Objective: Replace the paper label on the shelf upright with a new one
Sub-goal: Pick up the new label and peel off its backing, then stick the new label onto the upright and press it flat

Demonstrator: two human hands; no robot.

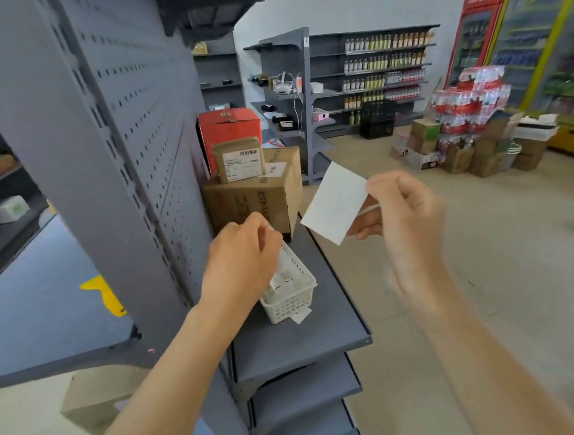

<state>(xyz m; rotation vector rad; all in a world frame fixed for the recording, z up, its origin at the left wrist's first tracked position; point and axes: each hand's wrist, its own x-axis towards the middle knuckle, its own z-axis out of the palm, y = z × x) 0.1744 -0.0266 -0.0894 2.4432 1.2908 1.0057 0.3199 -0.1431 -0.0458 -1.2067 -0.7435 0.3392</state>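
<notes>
My right hand (pixel 401 211) pinches a blank white paper label (pixel 333 203) by its right edge and holds it in the air to the right of the shelf. My left hand (pixel 244 256) is curled over the far end of a white plastic basket (pixel 291 292) on the grey shelf board (pixel 302 336). Its fingertips are closed together, and I cannot tell whether they hold anything. The grey slotted shelf upright (pixel 87 181) rises at the left, next to a perforated back panel (pixel 161 124). No label shows on the upright.
Behind the basket, stacked cardboard boxes (pixel 254 199) and a red box (pixel 229 127) fill the shelf. A small paper scrap (pixel 301 316) lies under the basket's near edge. More grey shelving, bottled goods, drink coolers and stacked water packs stand across the aisle to the right.
</notes>
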